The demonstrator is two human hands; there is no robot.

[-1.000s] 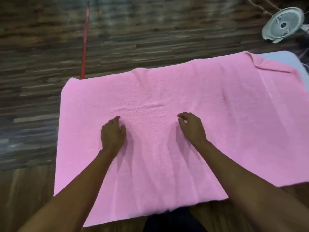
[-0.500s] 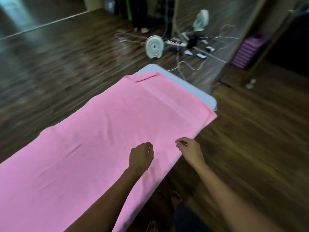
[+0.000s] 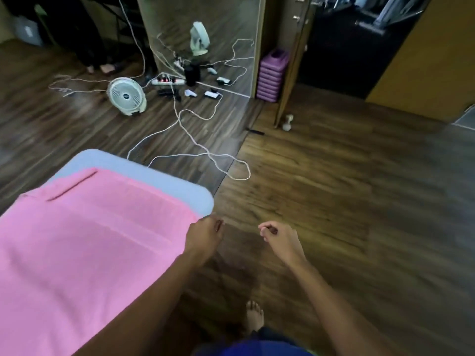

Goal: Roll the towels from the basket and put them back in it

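Head view: looks down over a table end and a dark wooden floor [image 3: 334,201]; the frame is somewhat blurred.
Towel: one pink towel [image 3: 90,247] lies spread flat on the table [image 3: 154,176], covering nearly all of the top that shows.
Long axis: it runs from the lower left of the frame, where the towel passes out of view, up and right toward the table's rounded end.
Short end: this edge points toward the fan and the cables, and a bare pale-blue strip of table shows beyond it.
Far corner: a small flap of the towel is folded over on itself there.
Left hand: the left hand [image 3: 205,236] is at the towel's near corner, back to the camera and fingers curled. I cannot tell whether it pinches the cloth or only touches it.
Right hand: the right hand [image 3: 280,238] hangs over the floor, apart from the table, with loosely curled fingers and nothing in them.
Foot: a bare foot [image 3: 255,316] stands on the floor below the hands.
Floor clutter: a white fan [image 3: 126,95], a power strip [image 3: 168,80] and a looping white cable [image 3: 205,152] lie beyond the table.
Doorway: a purple stack [image 3: 272,75] stands beside it.
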